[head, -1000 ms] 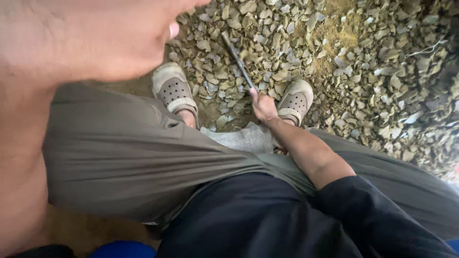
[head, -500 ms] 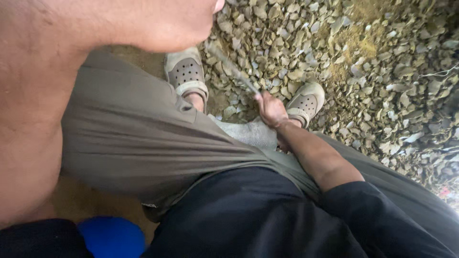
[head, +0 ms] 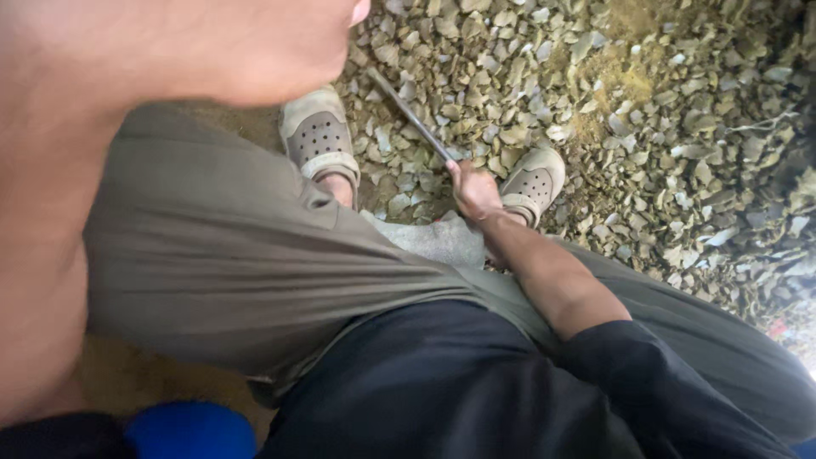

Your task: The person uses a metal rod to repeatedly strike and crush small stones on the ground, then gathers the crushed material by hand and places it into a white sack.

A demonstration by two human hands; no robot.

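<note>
Here the right hand (head: 473,189) clamps a thin grey metal rod (head: 408,115), angled to the upper centre, reaching the pale shell heap (head: 646,102); the left hand (head: 212,42), upper left, blurs, grip untellable.

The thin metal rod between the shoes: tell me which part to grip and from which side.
Grip the thin metal rod at its near end, where the right hand already closes on it. Come from the seated person's side: the rod slants away over the heap of shells, its far tip down among them, so only the near end is free.
</note>
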